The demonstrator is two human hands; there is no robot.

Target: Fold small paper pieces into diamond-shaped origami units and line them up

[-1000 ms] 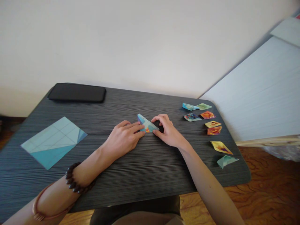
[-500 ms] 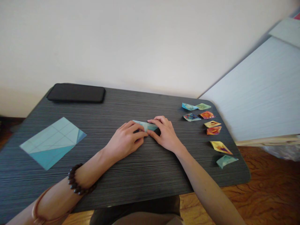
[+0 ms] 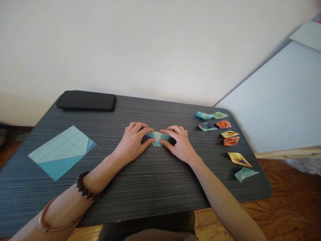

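A small folded piece of light-blue paper lies at the middle of the dark table, between my two hands. My left hand pinches its left side with thumb and fingers. On its right side, my right hand grips it the same way. The paper's centre shows between the fingertips, with a short flap toward me; its outer ends are partly covered by my fingers. To the left lies a flat light-blue sheet with crease lines and a darker teal band.
Several folded paper pieces sit along the table's right side, among them a yellow one and a green one. A black case rests at the back left. Behind the table rises a white wall; a pale panel stands at right.
My left hand has shifted to the paper's left end, uncovering its centre and a flap toward me. My right hand keeps hold of the right side. The whole view has shifted slightly.
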